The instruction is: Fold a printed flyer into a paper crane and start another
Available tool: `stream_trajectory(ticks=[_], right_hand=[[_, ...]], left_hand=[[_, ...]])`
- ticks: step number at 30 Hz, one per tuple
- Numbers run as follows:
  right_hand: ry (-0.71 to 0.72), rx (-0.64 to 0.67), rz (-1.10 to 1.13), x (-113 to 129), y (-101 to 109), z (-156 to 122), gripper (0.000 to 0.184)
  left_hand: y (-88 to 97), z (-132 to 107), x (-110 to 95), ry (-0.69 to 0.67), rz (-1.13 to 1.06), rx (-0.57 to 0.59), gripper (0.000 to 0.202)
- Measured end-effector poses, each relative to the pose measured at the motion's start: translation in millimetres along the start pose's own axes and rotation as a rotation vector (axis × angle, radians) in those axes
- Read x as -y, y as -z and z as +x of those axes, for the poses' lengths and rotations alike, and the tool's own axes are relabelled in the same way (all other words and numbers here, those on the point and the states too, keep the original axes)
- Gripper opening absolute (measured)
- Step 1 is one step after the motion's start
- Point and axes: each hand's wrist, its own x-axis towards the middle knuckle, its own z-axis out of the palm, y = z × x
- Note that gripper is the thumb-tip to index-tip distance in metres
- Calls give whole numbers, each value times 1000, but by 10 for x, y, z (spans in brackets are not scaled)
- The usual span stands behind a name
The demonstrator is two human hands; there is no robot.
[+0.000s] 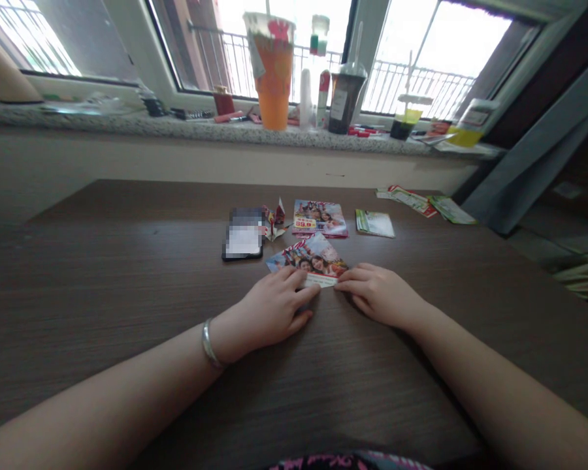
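From where I stand, both of the person's hands are on one printed sheet [310, 256], which lies flat on the dark wooden table [102, 294] straight in front of them. It sits between the two hands and just beyond the fingertips, on the side away from the body. The sheet is turned a little askew. Its long axis runs roughly left to right across the person, and a pale strip along its near edge faces the hands. The left hand [273, 308], with a silver bracelet [208, 343] at the wrist, comes in from the near left and lays its fingers over the near-left part of that strip, so it covers more of the paper. The right hand [379, 294] comes in from the near right and touches only the near-right corner with its fingertips. Neither hand is clenched or wrapped around anything; the fingers are loosely extended and press down on the paper's edge, though I cannot tell whether a fold is pinched under them. Past the sheet, a phone [244, 239] lies to the far left with a small paper crane [275, 222] just beside it. A second flyer [319, 217] and a green leaflet [375, 223] lie further back. An orange cup [273, 78] stands on the windowsill [127, 124], well apart from the hands.
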Motion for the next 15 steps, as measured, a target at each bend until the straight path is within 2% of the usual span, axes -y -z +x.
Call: stream_trajectory(ticks=[6, 12, 15], right_hand=[[11, -19, 23, 72, -101, 61, 30], [-9, -13, -1, 93, -95, 103, 26], [-10, -19, -4, 104, -92, 110, 30]], left_hand=[[-4, 1, 13, -12, -4, -19, 39], [-49, 38, 75, -28, -24, -35, 37], [-66, 50, 103, -40, -36, -51, 37]])
